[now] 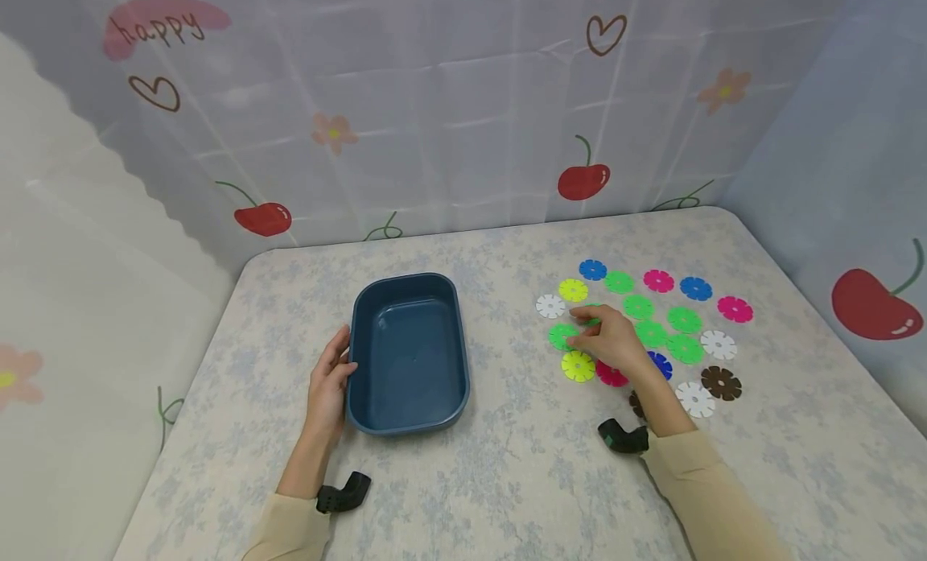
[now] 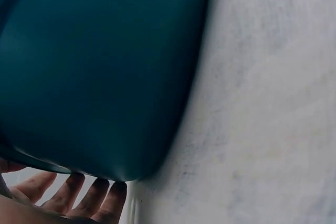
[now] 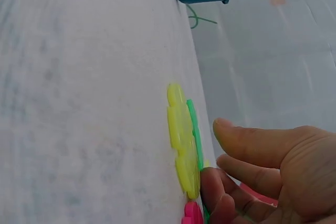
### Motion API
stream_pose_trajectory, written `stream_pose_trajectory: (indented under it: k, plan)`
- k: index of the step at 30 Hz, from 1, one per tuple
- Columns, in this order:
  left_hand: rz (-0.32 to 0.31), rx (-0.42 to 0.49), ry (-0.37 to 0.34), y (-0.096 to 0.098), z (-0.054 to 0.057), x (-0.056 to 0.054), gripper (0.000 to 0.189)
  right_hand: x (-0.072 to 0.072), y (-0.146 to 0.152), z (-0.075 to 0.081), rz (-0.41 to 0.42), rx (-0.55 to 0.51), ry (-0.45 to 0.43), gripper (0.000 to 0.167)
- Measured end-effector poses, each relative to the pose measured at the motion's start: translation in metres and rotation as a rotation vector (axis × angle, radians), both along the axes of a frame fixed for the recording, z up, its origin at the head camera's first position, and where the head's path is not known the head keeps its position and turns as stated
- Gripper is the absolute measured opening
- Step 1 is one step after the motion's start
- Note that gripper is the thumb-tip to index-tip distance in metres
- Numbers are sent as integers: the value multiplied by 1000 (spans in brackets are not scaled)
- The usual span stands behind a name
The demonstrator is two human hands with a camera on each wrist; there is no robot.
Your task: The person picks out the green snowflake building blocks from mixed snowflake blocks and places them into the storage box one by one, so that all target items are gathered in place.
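Observation:
My left hand (image 1: 328,386) is at the left side of a dark blue rectangular plastic basin (image 1: 409,424). In the left wrist view its fairly straight fingers (image 2: 63,192) touch the basin's outer wall near the rim. On the right, my right hand (image 1: 611,340) hovers low over flat, notched plastic flower discs, thumb and fingers apart, with nothing between them. Nearest to its thumb are a green disc (image 1: 562,336) and a yellow disc (image 1: 578,366). Another green disc is partly hidden under the fingers, and a pink disc (image 1: 611,374) lies below the palm.
Several more discs spread over the table's right side, among them a blue disc (image 1: 696,288), a white disc (image 1: 718,344) and a brown disc (image 1: 721,382). A pale floral cloth (image 1: 507,464) covers the table. Printed curtains (image 1: 449,102) hang behind and beside it.

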State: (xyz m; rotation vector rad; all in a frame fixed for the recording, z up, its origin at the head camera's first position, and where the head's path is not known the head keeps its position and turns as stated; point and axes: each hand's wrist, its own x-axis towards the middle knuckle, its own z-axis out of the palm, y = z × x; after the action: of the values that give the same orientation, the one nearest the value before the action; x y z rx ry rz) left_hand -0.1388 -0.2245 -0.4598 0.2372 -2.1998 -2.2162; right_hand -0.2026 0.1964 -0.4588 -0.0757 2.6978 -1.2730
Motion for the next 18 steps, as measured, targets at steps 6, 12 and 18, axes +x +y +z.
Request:
stream_pose_trajectory:
  k: [6, 12, 18]
  plan:
    - [8, 11, -3, 0, -1, 1, 59, 0, -3, -2, -1, 24, 1, 48]
    - [23, 4, -14, 1, -1, 0, 58, 0, -5, -2, -13, 48, 10, 46]
    - [14, 1, -3, 2, -1, 1, 57, 0, -8, -3, -17, 101, 2, 44]
